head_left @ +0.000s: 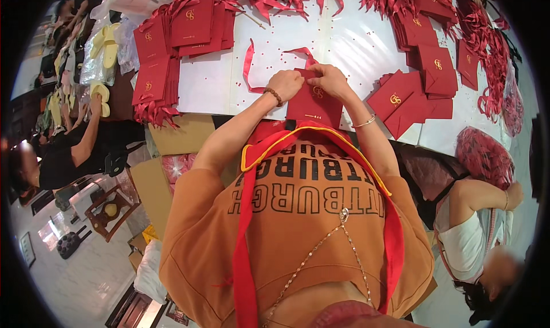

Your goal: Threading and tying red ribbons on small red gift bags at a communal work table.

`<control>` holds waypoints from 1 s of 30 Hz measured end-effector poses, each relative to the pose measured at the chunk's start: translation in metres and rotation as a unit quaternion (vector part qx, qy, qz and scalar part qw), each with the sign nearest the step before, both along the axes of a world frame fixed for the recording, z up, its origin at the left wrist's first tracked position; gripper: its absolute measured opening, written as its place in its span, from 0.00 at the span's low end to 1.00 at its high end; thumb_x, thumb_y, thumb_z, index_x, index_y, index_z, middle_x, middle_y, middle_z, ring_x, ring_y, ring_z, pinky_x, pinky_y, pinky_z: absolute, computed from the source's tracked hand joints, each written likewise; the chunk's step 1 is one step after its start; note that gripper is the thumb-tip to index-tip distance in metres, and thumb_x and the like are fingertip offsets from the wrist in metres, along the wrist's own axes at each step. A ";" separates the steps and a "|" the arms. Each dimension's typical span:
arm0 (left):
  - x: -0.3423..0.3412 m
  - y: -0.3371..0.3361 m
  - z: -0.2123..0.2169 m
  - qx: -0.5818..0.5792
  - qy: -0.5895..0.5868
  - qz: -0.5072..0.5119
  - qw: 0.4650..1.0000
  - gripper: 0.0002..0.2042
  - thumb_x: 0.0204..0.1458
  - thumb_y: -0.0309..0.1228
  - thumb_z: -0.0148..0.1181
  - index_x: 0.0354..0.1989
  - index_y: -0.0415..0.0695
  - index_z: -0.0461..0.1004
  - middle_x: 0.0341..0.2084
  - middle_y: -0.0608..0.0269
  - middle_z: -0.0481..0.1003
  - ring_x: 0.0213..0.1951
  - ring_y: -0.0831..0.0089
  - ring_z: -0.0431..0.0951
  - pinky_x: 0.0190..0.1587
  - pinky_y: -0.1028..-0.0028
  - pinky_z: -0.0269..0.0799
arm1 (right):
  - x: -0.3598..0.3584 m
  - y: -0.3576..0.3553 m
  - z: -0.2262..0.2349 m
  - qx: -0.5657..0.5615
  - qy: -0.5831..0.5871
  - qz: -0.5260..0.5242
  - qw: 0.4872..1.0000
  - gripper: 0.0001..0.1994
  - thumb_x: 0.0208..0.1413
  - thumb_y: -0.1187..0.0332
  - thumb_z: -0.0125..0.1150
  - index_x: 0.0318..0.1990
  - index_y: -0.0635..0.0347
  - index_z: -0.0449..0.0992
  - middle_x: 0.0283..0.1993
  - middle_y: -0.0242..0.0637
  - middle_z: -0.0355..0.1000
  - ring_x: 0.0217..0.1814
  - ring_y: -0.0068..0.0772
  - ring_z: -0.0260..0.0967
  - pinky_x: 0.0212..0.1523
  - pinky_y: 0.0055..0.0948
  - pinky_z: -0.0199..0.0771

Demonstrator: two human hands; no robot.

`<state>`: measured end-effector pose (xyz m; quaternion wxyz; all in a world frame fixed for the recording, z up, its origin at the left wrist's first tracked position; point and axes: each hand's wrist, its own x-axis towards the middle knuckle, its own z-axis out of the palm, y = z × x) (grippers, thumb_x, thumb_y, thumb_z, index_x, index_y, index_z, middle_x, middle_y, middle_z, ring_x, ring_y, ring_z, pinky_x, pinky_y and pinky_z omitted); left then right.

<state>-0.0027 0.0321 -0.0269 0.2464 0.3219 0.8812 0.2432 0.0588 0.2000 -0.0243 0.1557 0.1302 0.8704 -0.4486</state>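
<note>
Directly ahead, the red card folder (314, 103) lies on the white table (361, 41), tilted slightly, both hands pinching its far edge: left hand (285, 85) and right hand (329, 80) equally near.

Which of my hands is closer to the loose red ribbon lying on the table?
Left. The left hand sits right beside the loose red ribbon; the right hand is farther off, on the red envelope.

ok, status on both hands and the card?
Left hand and right hand both pinching top edge of dark red folded card. Red ribbon trails left on white table. Nothing blocking.
</note>
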 end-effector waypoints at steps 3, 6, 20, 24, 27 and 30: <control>0.006 0.003 0.001 -0.010 0.022 0.009 1.000 0.15 0.52 0.38 0.45 0.26 0.40 0.72 0.23 0.49 0.75 0.29 0.50 0.74 0.33 0.55 0.68 | 0.001 -0.001 0.000 0.022 0.026 -0.001 0.999 0.20 0.41 0.60 0.66 0.46 0.50 0.76 0.34 0.39 0.75 0.38 0.40 0.72 0.41 0.35 0.70; 0.009 0.007 0.004 -0.005 0.070 0.007 0.998 0.14 0.52 0.38 0.46 0.25 0.40 0.72 0.23 0.49 0.75 0.28 0.50 0.75 0.32 0.55 0.68 | -0.001 0.003 -0.005 -0.013 0.009 -0.013 1.000 0.20 0.41 0.60 0.65 0.46 0.50 0.76 0.34 0.40 0.75 0.38 0.40 0.72 0.41 0.35 0.70; -0.005 0.010 0.007 -0.045 0.040 -0.034 0.998 0.16 0.52 0.39 0.43 0.26 0.41 0.74 0.24 0.48 0.75 0.30 0.50 0.75 0.34 0.55 0.69 | -0.004 0.007 -0.008 -0.041 -0.014 -0.003 0.999 0.20 0.42 0.61 0.66 0.46 0.51 0.76 0.35 0.42 0.75 0.39 0.40 0.72 0.41 0.35 0.69; -0.007 0.011 0.008 -0.047 0.041 -0.048 0.997 0.15 0.51 0.38 0.44 0.26 0.41 0.74 0.24 0.48 0.75 0.30 0.50 0.75 0.34 0.55 0.69 | -0.005 0.009 -0.004 -0.068 -0.028 0.005 0.997 0.20 0.42 0.62 0.66 0.46 0.52 0.76 0.36 0.42 0.75 0.39 0.40 0.72 0.42 0.34 0.69; -0.004 0.015 0.013 -0.058 0.052 -0.034 0.996 0.15 0.51 0.38 0.44 0.27 0.41 0.75 0.24 0.48 0.75 0.28 0.50 0.75 0.33 0.56 0.69 | -0.001 0.011 -0.014 -0.072 0.014 0.001 0.997 0.20 0.42 0.62 0.66 0.46 0.52 0.76 0.36 0.42 0.75 0.39 0.40 0.73 0.41 0.34 0.69; 0.000 0.019 0.022 -0.078 0.072 -0.027 0.994 0.15 0.51 0.37 0.44 0.27 0.41 0.75 0.22 0.48 0.75 0.27 0.51 0.76 0.32 0.56 0.70 | 0.000 0.009 -0.009 -0.076 0.019 -0.008 0.997 0.19 0.42 0.63 0.66 0.45 0.52 0.76 0.36 0.42 0.75 0.39 0.39 0.73 0.41 0.34 0.70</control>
